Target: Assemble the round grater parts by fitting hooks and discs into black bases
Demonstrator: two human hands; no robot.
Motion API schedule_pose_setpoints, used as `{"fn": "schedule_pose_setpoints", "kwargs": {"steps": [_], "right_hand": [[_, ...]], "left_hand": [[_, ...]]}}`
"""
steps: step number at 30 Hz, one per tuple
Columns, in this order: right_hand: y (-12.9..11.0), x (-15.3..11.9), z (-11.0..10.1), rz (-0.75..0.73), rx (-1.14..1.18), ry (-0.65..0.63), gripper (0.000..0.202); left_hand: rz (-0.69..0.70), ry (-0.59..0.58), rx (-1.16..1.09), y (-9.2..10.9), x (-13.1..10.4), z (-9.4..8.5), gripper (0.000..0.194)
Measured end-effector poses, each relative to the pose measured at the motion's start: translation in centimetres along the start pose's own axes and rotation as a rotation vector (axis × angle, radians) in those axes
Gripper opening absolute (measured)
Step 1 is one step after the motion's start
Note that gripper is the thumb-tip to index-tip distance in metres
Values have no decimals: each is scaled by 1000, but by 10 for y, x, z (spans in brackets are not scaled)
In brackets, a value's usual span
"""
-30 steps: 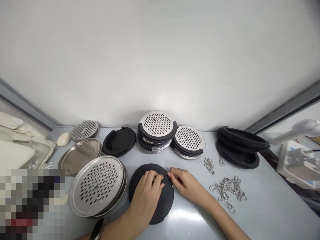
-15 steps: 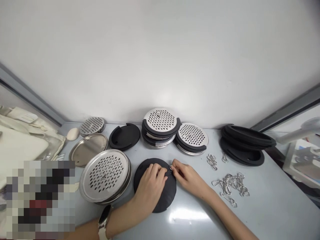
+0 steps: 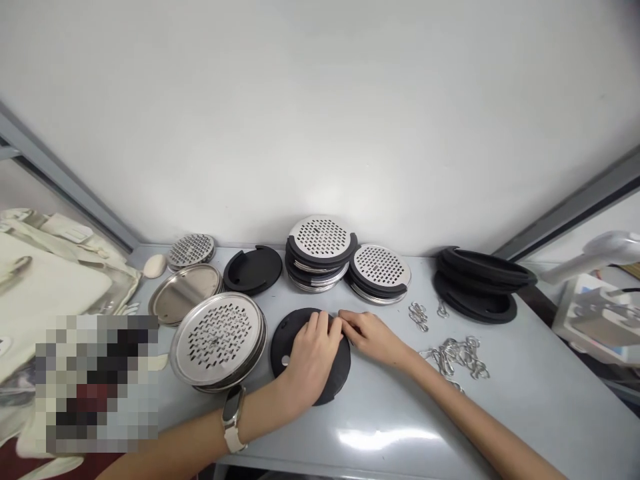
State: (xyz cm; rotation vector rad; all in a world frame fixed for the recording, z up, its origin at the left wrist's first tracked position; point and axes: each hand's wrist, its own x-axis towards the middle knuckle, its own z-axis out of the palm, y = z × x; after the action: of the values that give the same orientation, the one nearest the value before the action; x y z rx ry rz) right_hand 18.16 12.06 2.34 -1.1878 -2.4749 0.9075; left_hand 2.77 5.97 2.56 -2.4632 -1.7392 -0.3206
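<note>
A round black tray (image 3: 334, 387), plastic- or rubber-looking with a small hole at its left, lies flat on the grey table in front of me. My left hand (image 3: 315, 350) rests over it, fingers curled and closed at its upper right rim. Fingertips of my right hand (image 3: 367, 333) pinch together at that same rim, touching the left fingers. The small metal clip seen in the right fingers a moment earlier is now hidden between the hands. Beside the right forearm lies a pile of silver metal clips (image 3: 463, 357).
Perforated metal discs (image 3: 217, 339) are stacked at left, beside plain metal plates (image 3: 185, 293). At the back stand stacks with black holders (image 3: 323, 240) and another perforated disc (image 3: 381, 268). Black trays (image 3: 483, 277) are piled at right. A small clip cluster (image 3: 418, 316) lies before them.
The view has shifted slightly. Both hands stay at the tray's rim and have drawn closer together; the metal clip in my right fingers has gone out of sight.
</note>
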Motion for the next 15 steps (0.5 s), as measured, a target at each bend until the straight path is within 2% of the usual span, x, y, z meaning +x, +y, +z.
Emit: {"fn": "schedule_pose_setpoints", "kwargs": {"steps": [6, 15], "right_hand": [[7, 0, 4, 17, 32, 89, 32], [7, -3, 3, -14, 15, 59, 27]], "left_hand": [[-47, 8, -81, -2, 3, -1, 8], [-65, -15, -226, -6, 2, 0, 8]]}}
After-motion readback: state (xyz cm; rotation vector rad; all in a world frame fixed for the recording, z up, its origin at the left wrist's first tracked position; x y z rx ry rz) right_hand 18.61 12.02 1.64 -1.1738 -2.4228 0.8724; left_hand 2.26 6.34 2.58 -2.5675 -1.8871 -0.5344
